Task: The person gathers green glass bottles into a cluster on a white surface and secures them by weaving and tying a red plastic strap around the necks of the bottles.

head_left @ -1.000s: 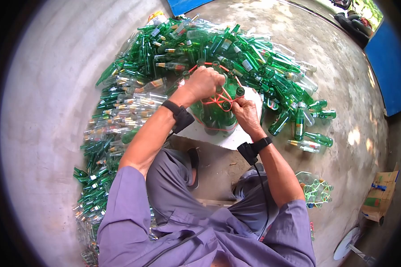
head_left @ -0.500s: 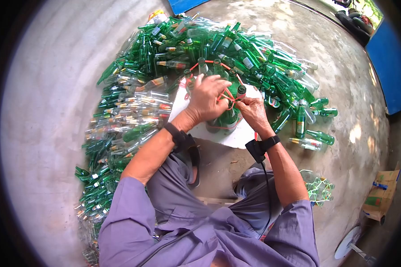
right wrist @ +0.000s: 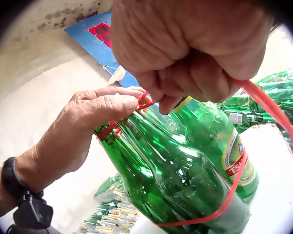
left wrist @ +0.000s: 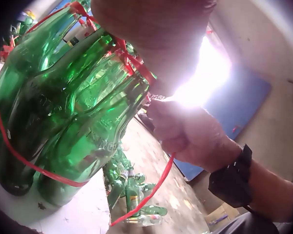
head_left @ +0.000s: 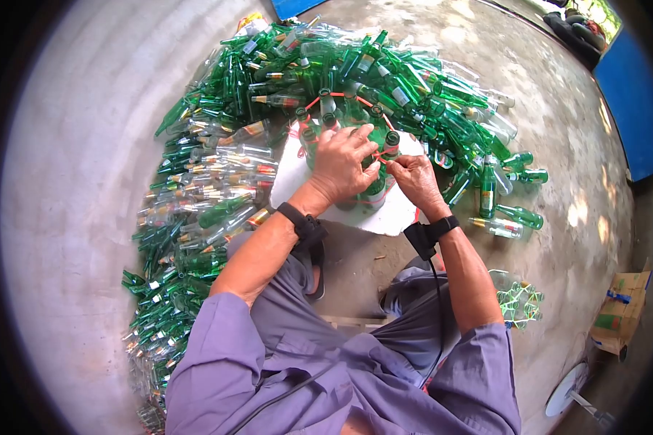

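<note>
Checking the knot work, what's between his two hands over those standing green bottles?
A taut red strap runs from left hand to right hand across the bottle necks, clearest in the right wrist view.

Loose green bottles [head_left: 413, 87] heaped beyond the hands; cardboard box [head_left: 617, 322] and tied bottle bundle [head_left: 516, 301] on the floor, right.

I see a cluster of green bottles [left wrist: 73, 112] standing on a white board [left wrist: 83, 214], bound with red string [left wrist: 29, 163]. My left hand [left wrist: 151, 29] rests on their necks; right of the bottles, my right hand [left wrist: 185, 131] pinches the string's trailing end
</note>
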`<state>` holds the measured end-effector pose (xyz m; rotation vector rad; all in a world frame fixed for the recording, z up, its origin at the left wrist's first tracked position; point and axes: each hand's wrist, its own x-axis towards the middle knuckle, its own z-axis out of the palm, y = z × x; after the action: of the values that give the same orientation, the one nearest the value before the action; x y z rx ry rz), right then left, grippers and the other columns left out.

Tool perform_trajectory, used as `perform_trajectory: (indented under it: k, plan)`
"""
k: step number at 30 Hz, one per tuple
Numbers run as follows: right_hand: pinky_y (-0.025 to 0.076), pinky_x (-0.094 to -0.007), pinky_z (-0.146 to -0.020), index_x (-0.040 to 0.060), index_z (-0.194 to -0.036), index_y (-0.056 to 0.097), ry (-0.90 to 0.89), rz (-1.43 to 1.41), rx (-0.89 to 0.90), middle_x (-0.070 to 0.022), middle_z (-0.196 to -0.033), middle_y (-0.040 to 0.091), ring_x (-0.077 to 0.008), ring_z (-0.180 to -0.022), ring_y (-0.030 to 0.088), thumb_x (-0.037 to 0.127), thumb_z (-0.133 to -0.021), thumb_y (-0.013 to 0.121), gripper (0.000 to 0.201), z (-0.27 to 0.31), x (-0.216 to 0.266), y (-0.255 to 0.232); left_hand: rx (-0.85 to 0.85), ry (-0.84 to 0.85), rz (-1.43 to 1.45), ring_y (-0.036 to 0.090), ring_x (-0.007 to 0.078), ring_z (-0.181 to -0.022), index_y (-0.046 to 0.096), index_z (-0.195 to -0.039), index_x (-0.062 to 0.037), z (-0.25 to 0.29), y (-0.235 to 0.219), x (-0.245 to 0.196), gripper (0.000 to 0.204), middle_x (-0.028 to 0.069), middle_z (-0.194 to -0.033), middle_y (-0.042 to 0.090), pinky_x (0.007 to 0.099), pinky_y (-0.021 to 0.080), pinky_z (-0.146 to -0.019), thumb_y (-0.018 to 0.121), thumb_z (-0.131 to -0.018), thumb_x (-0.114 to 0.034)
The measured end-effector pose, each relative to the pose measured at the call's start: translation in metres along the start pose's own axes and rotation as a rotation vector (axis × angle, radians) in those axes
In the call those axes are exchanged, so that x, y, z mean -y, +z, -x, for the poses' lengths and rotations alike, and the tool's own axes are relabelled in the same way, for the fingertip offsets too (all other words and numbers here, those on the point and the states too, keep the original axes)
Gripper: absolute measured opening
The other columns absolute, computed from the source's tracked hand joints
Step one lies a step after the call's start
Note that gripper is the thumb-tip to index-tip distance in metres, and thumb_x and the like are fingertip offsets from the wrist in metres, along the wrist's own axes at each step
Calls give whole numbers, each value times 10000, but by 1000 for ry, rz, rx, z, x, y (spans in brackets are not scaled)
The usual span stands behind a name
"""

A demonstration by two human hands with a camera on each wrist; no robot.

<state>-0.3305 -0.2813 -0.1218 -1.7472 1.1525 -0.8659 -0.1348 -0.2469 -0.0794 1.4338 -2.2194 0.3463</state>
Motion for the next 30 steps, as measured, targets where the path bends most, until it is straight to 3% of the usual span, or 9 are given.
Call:
perform_trajectory:
  k: [8, 13, 17, 19, 23, 26, 28, 30]
  plan:
    - [464, -369, -541, -48, -813, 725, 49, 32, 98, -174, -541, 548, -167, -504, 535, 202, -880, 621, 278, -1, -10, 5, 7, 8, 6, 611, 269, -1136, 746, -1008, -145, 0, 1, 1, 339, 56, -1319, 643, 475, 432, -966, 723, -755, -370]
    - [493, -380, -582, -31, -821, 743, 0, -18, 119, -195, -588, 610, -217, -517, 572, 197, -894, 593, 282, 1, -17, 10, 40, -1, 10, 610, 246, -1115, 741, -984, -149, -1, -4, 0, 314, 9, -1303, 640, 455, 451, -935, 722, -764, -372]
    - [495, -385, -582, -30, -799, 729, -59, 48, 63, -192, -592, 616, -235, -517, 583, 199, -894, 589, 284, 3, -21, 4, 44, -1, 19, 609, 247, -1117, 741, -976, -145, 0, -2, 0, 314, 1, -1309, 636, 449, 455, -934, 727, -765, -377]
    - [523, -345, -648, -41, -844, 738, -20, 144, 76, -183, -693, 693, -202, -614, 654, 228, -928, 618, 306, 3, -15, -1, 35, -9, 27, 607, 249, -1119, 743, -970, -140, 0, -2, -1, 320, 6, -1312, 633, 444, 458, -933, 734, -764, -385]
    - [508, -365, -611, -33, -863, 740, -58, 156, 47, -200, -661, 660, -215, -575, 638, 224, -928, 625, 289, 5, -4, -7, 81, -20, 47, 584, 247, -1158, 747, -985, -121, 1, -2, 2, 361, 15, -1331, 621, 431, 453, -950, 730, -773, -412]
    - [475, -393, -561, -25, -787, 705, -60, 286, 8, -210, -610, 596, -278, -533, 609, 217, -923, 645, 285, 4, 13, -16, 118, -27, 23, 573, 250, -1174, 749, -996, -116, 1, -3, 2, 378, 13, -1349, 609, 433, 446, -962, 722, -781, -425]
    - [496, -474, -561, -3, -737, 676, -268, 486, -1, -229, -616, 604, -419, -577, 609, 198, -900, 655, 260, 1, 23, -26, 113, -28, 18, 572, 255, -1177, 749, -1001, -115, 2, -4, 0, 382, 14, -1358, 604, 437, 445, -963, 717, -784, -427]
    - [499, -492, -571, 30, -723, 666, -354, 570, 27, -218, -608, 595, -415, -603, 628, 188, -906, 633, 244, -9, 24, -33, 107, -29, 14, 570, 261, -1179, 749, -1006, -114, 3, -4, 0, 385, 14, -1367, 600, 442, 443, -965, 712, -788, -429]
